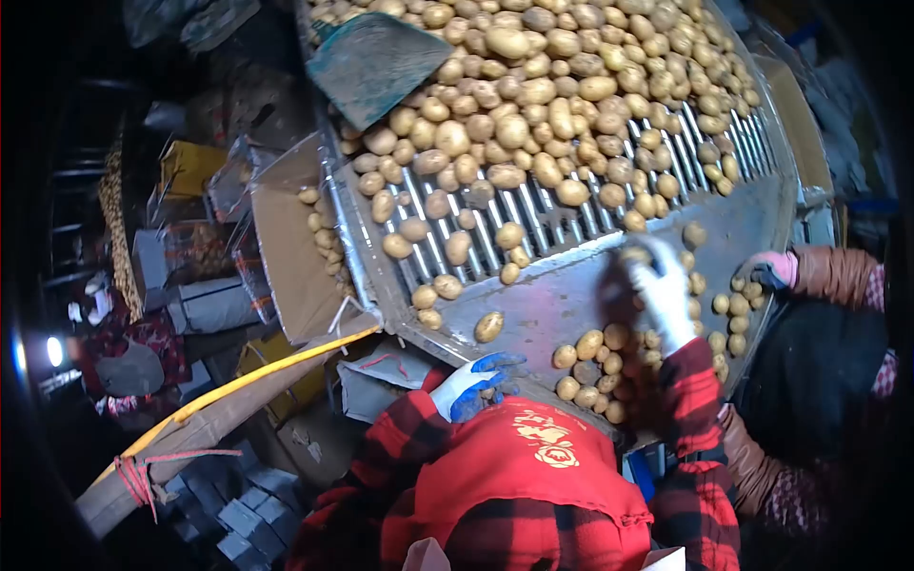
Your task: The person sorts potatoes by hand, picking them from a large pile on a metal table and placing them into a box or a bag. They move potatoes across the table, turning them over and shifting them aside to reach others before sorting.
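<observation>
My left hand [470,385], in a blue and white glove, is curled in front of the red apron, close to the lower edge of the metal chute [533,295]. A potato shows between its fingers. Over the right part of the chute, my right hand [660,290] in a white glove is smeared by motion. A dark, blurred shape lies beside its fingers, and I cannot tell whether the hand grips it. Below it sits a cluster of potatoes [590,373]. One single potato [488,326] lies on the sheet nearer my left hand.
A large potato heap [562,86] covers the metal rollers [543,214], with a green flap [376,68] over its left side. At right, a co-worker's gloved hand [773,269] is by more potatoes. A cardboard box [297,243] and yellow-edged board [248,390] stand left.
</observation>
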### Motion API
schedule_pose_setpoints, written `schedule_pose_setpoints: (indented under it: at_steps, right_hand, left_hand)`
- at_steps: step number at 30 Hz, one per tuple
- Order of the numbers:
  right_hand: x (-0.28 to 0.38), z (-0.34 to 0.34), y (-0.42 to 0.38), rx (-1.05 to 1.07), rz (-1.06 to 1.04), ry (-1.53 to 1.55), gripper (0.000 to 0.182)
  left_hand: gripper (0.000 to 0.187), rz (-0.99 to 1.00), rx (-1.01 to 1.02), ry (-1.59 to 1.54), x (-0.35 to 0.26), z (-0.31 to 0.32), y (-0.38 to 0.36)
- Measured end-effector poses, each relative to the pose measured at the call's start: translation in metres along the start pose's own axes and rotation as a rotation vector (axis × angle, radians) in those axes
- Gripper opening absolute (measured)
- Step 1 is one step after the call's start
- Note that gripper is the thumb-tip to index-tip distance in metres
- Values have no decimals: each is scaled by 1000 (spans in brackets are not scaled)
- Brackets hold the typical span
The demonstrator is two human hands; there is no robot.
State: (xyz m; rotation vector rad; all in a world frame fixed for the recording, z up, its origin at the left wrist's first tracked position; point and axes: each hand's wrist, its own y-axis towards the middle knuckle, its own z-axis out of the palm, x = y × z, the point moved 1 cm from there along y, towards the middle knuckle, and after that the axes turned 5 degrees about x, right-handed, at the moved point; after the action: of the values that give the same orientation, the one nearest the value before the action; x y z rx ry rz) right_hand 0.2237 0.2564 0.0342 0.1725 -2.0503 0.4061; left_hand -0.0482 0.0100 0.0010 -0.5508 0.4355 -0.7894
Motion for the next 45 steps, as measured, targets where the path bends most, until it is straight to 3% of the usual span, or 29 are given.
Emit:
schedule_pose_setpoints:
  at_steps: [2, 4, 6, 7, 10, 13, 14, 15, 16, 17, 19, 21, 23, 25, 29, 31, 33, 35, 37, 38, 39, 41, 42, 43, 45]
  right_hand:
    - [49, 73, -7, 403, 20, 299, 44]
    - [109, 145, -8, 540, -272, 163, 50]
    - [167, 226, -11, 578, -475, 203, 51]
    - [200, 254, -11, 617, -532, 290, 57]
    - [241, 320, -13, 614, -610, 181, 62]
    - [199, 298, -20, 302, -711, 76, 54]
    - [184, 261, -14, 298, -671, -56, 51]
    - [171, 219, -8, 163, -705, -126, 51]
    - [131, 199, -9, 184, -545, -268, 48]
    - [108, 171, -17, 67, -472, -427, 53]
    - [48, 166, -32, 8, -351, -721, 54]
    - [31, 187, -24, -73, -397, -734, 51]
    - [17, 203, 9, -35, -413, -683, 49]
    - [17, 203, 42, 125, -389, -844, 39]
    - [10, 177, 38, 80, -326, -443, 49]
    - [-6, 180, 28, -4, -374, -511, 49]
    - [0, 186, 21, 60, -489, -783, 47]
    - [16, 177, 23, 98, -315, -495, 45]
    - [31, 171, 18, -16, -235, -185, 37]
    - [31, 173, 12, 144, -381, -167, 42]
    - [54, 170, 1, 307, -410, -176, 47]
    - [83, 176, 5, 266, -434, -221, 48]
    - [105, 174, 22, 186, -531, -225, 39]
    - [102, 183, 44, 242, -561, -344, 42]
    - [71, 221, 81, 283, -650, -545, 27]
  left_hand:
    - [51, 47, 17, -42, 1, -5, -7]
    - [46, 125, 23, -86, 5, -3, -8]
    - [44, 140, -29, -98, 36, -57, 7]
    - [45, 152, -77, -142, 45, -68, 12]
    - [48, 150, -165, -231, 48, -80, 18]
    - [51, 153, -249, -253, 54, -98, 12]
    - [52, 156, -280, -270, 58, -109, 14]
    - [53, 142, -301, -281, 54, -108, 9]
    - [52, 130, -247, -170, 23, -73, -7]
    - [50, 118, -195, -58, -15, -31, -25]
    - [46, 105, -163, 64, -30, -26, -25]
    - [45, 121, -92, 82, -42, -26, -20]
    - [44, 88, -124, 55, -52, -16, -8]
    - [41, 96, -226, 5, -60, -8, -1]
    - [42, 170, -212, -200, -74, -12, 18]
    - [43, 192, -180, -281, -69, -28, 27]
    - [50, 211, -150, -307, -74, -26, 28]
    - [58, 215, -182, -192, -79, -19, 27]
    - [65, 188, -212, -352, -83, -14, 29]
    - [70, 190, -222, -380, -85, -10, 27]
    - [58, 261, -63, -360, -82, -26, 28]
    - [42, 392, 3, -389, -81, -45, 36]
    - [30, 259, -64, -491, -88, -40, 26]
    - [30, 275, -127, -401, -97, -30, 24]
    - [33, 291, 47, -504, -97, -45, 21]
